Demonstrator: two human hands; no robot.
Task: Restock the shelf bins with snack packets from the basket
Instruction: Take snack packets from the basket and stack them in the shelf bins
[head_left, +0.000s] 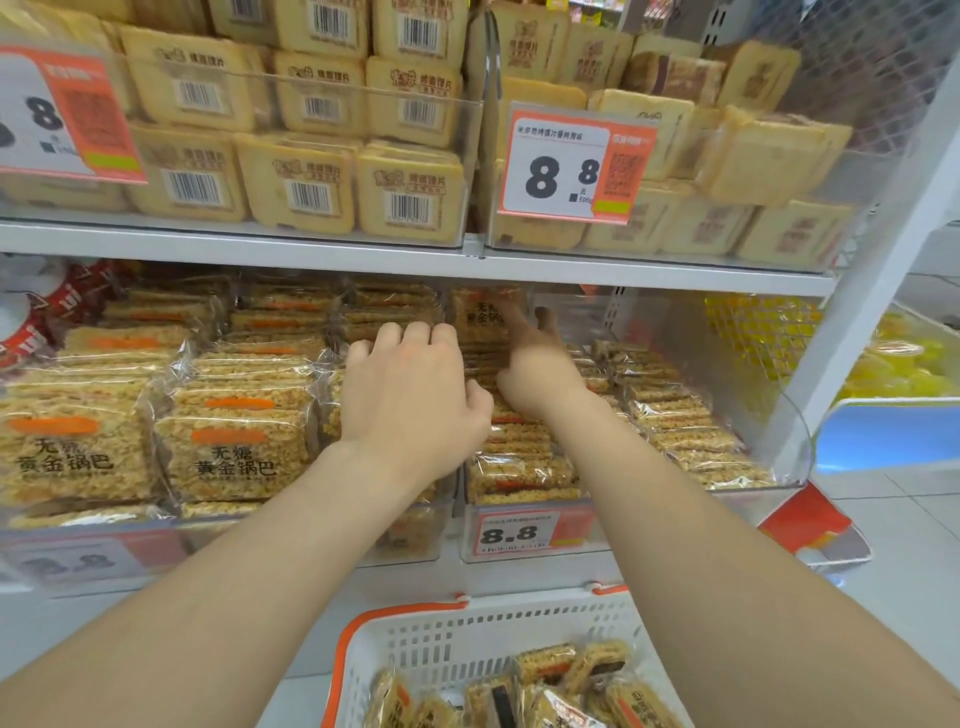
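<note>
Head view: right hand (535, 364) pinches a 黄金锅巴 packet (480, 314); left hand (410, 400) curls over stacked packets (384, 317).

Toast packs (769, 150) behind price tag (566, 166)

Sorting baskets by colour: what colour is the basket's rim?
Orange, on a white basket, seen in the head view.

The basket (467, 607) sits before the shelf (363, 248), packets (545, 664) in it. Above, two bins (104, 535) stand side by side — left hand (410, 400) in the left one, right hand (535, 366) in the right.
</note>
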